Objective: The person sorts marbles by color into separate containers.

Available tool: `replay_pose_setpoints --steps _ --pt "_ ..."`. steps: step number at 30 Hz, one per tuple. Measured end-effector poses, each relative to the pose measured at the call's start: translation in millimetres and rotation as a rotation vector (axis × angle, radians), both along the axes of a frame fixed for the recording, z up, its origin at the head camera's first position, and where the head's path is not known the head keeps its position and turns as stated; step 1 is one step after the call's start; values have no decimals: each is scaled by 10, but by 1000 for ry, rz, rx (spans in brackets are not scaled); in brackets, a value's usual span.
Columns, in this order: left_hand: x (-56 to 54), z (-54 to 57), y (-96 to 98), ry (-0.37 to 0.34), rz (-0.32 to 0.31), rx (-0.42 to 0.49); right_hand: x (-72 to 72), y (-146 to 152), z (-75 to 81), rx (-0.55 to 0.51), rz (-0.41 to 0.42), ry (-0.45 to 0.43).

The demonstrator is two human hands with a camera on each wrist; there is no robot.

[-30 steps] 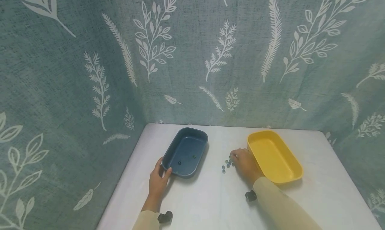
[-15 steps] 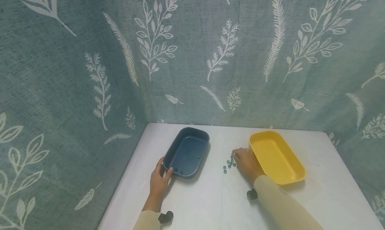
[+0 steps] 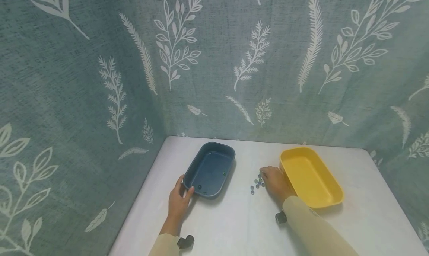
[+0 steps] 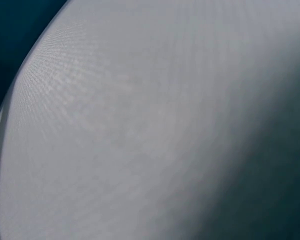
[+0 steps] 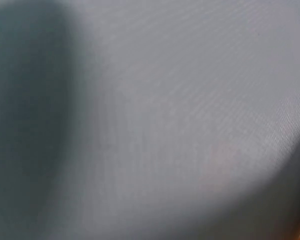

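Observation:
My left hand (image 3: 178, 202) grips the near left corner of a dark blue tray (image 3: 208, 166), thumb on the near rim and fingers along the left side. Inside that tray are a green marble (image 3: 224, 173) by the right wall and dark marbles (image 3: 199, 187) at the near end. To its right, a small group of glass marbles (image 3: 257, 186) lies on the white table. My right hand (image 3: 274, 179) is bent down over the group's far right side, fingertips right at the marbles. Whether they pinch one I cannot tell. Neither wrist view shows the fingers.
A yellow tray (image 3: 310, 176) stands just right of my right hand, close to the wrist. The white table (image 3: 228, 226) ends at a patterned cloth backdrop (image 3: 214, 81) behind and at the left. Its surface also fills most of both wrist views.
Marbles in the blue tray have rolled: dark ones now sit at the near end and the green one is nearer the right wall. Both hands stay about where they were; the view shifts slightly.

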State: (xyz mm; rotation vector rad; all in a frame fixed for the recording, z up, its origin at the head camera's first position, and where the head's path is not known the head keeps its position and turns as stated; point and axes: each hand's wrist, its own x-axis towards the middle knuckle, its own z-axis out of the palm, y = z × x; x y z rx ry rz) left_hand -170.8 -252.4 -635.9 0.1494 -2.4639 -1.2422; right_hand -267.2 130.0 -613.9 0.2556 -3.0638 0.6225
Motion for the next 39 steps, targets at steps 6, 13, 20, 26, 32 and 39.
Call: replay_pose_setpoints --steps 6,13,20,26,32,39 --pt "-4 -4 30 -11 -6 7 -8 17 -14 -16 6 25" --pt "2 22 51 -11 -8 1 26 27 22 -109 -51 -60" --pt "-7 17 28 17 -13 -8 115 -1 78 -166 -115 -72" --pt "-7 -3 7 17 -13 -13 184 -85 104 -335 -124 -42" --pt "-5 -18 6 6 -5 -10 237 -185 129 -401 -96 25" --pt "-7 -26 7 -15 -3 -10 324 -309 91 -422 -62 54"
